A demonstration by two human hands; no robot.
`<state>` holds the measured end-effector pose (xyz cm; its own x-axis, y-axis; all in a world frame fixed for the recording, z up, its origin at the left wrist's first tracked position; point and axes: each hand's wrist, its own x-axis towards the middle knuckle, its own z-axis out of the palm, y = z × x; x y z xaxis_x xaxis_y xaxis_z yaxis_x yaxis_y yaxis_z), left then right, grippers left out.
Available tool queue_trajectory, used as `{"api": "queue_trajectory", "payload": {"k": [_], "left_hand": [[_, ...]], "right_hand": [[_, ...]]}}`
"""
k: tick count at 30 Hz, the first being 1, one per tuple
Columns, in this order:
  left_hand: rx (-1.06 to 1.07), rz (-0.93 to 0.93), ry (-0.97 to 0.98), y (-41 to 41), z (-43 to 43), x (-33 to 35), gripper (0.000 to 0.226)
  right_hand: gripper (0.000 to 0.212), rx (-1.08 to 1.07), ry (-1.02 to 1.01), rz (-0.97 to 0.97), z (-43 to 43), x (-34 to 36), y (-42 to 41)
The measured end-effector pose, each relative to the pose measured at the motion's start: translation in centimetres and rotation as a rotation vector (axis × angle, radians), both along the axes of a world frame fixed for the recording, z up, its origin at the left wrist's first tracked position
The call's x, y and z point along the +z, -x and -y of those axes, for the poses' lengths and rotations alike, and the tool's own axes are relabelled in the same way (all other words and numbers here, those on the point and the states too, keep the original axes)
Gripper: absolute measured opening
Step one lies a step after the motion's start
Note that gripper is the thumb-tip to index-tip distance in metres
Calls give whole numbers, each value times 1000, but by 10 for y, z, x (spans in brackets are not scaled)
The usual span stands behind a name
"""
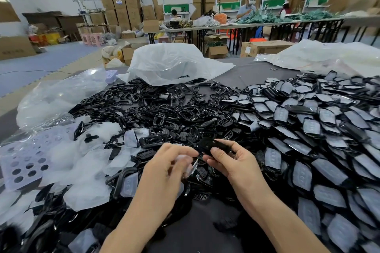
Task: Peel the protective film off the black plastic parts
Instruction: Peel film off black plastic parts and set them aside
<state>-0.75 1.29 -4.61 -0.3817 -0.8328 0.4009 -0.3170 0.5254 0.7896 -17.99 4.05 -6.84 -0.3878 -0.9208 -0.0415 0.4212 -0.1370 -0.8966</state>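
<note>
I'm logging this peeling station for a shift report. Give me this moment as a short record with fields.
left hand: pinches a clear protective film piece
right hand: holds a small black plastic part
film joined to part: cannot tell, blurred
unpeeled stock: heap of film-covered black parts, on the person's right
peeled stock: heap of bare black plastic frames, centre
waste: white crumpled film scraps, left

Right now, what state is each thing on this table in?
left hand: pinches the film.
right hand: grips the black part.
film: clear, beside the part's edge.
black part: lifted, held.
right pile: parts film-covered.
middle pile: bare frames, no film.
white bag: crumpled.
</note>
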Motion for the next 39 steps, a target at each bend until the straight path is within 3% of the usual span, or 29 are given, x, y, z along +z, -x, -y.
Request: {"api": "queue_trajectory", "payload": {"k": [8,13,20,27,31,36,39], "left_hand": [[8,-235,-262,-1,5,3,22],[-33,-79,-160,1,4,0,30],[17,-187,-142,5,4,-3,28],[77,-139,-56,3,4,-7,28],[73,-260,-170,4,7,-9,29],[-48,-348,-295,6,5,-7,12],[-95,-323,-310,5,5,-6,15]], "right_hand": [[16,-13,2,-20,0,1,-1],[14,11,-5,-23,-1,1,-2],[14,185,-14,-100,-8,8,-10],[12,269,55,-153,-13,13,-17],[28,263,88,-159,-13,13,-20],[24,143,92,-224,-12,10,-18],[27,134,94,-214,-12,12,-16]]}}
